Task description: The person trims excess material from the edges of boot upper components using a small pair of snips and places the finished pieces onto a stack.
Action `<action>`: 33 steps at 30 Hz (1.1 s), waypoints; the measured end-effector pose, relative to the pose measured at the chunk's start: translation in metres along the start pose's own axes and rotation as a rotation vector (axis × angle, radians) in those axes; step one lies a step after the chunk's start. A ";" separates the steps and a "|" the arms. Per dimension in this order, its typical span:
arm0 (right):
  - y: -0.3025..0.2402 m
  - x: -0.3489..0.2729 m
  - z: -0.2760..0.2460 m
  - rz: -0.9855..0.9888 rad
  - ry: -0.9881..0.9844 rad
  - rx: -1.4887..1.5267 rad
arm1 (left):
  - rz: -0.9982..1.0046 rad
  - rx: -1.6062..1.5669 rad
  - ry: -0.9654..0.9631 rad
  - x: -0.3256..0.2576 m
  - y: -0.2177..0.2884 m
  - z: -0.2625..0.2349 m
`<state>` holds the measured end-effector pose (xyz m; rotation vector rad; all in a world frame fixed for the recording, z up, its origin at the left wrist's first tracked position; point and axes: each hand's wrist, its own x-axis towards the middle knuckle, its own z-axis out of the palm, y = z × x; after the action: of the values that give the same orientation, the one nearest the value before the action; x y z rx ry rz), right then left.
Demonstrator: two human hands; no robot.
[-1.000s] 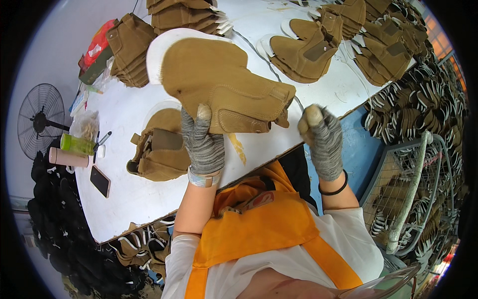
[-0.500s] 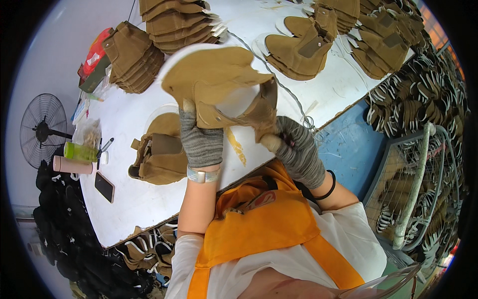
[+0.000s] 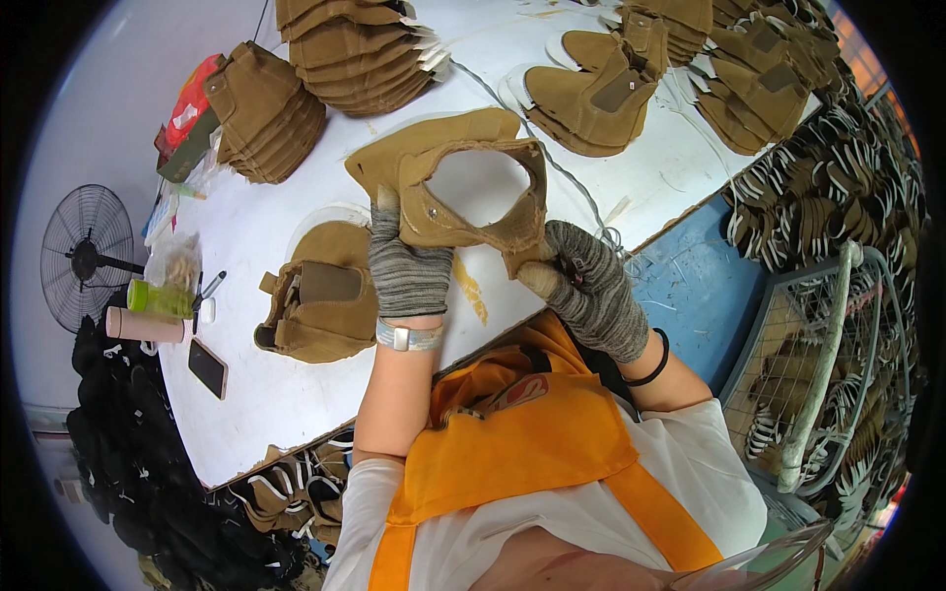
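A brown suede shoe upper [image 3: 434, 148] is held up above the white table, its round ankle opening facing me. My left hand [image 3: 408, 266], in a grey fingerless glove, grips its near left side with the thumb on the outer face. Fingers of my right hand [image 3: 591, 291], gloved the same way, pinch the small tab at the upper's lower right edge. Below and left of the held piece, another brown shoe upper [image 3: 320, 295] lies on the table beside my left wrist.
Stacks of brown uppers stand at the back left [image 3: 261, 113] and back right [image 3: 591, 98]. A phone [image 3: 207, 368], a pink cup [image 3: 145, 326] and pens lie along the table's left side. A wire cart [image 3: 798, 374] stands right of the table [image 3: 256, 414]; a fan [image 3: 87, 258] is far left.
The upper has been tilted so its ankle opening turns toward me and its toe end looks foreshortened. Both hands keep their holds and have shifted only slightly.
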<state>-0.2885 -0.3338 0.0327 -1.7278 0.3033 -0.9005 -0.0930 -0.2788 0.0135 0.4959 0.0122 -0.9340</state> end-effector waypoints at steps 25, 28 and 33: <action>0.017 0.011 -0.036 0.418 0.195 0.387 | -0.173 0.057 -0.317 -0.030 0.001 0.001; 0.034 0.012 -0.031 0.234 0.298 0.368 | -0.151 0.084 -0.358 -0.026 -0.003 -0.005; 0.025 0.025 -0.022 0.090 0.292 -0.003 | 0.190 0.435 -0.451 -0.019 -0.008 -0.017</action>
<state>-0.2810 -0.3734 0.0221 -1.5710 0.5706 -1.0873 -0.1068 -0.2607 -0.0007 0.6628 -0.6476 -0.8437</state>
